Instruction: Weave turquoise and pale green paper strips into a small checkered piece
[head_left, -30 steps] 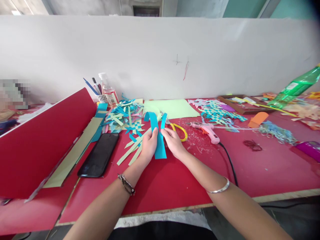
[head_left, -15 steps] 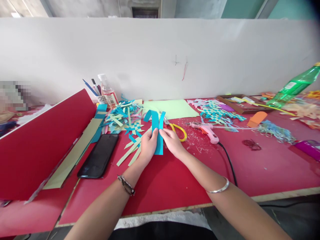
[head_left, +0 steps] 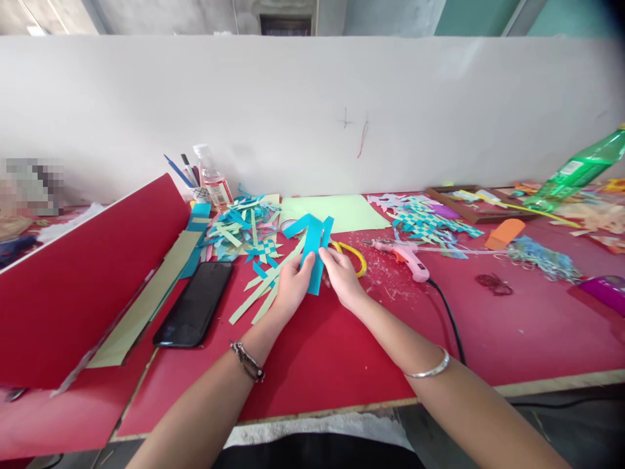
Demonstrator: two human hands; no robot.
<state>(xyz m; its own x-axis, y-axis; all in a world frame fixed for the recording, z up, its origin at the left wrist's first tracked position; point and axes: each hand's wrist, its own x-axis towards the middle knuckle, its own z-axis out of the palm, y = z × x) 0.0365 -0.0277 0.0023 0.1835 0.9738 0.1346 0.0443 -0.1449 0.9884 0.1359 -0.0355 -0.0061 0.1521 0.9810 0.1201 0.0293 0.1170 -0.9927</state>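
Black phone flat on the red tabletop, clear bottle right beside the pen cup at the back! Across to the right, a pink glue gun on its side, a dark red thread tangle, and a green bottle, tilted hard over!

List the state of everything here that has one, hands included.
Blue paper, bent at its far end
Left hand, pinching the paper
Right hand, pinching the paper
Phone, flat, screen dark
Scissors, partly hidden; open or shut unclear
Glue gun, on its side, cord attached
Clear bottle, standing, capped
Pens, standing in a cup
Green sheet, lying flat
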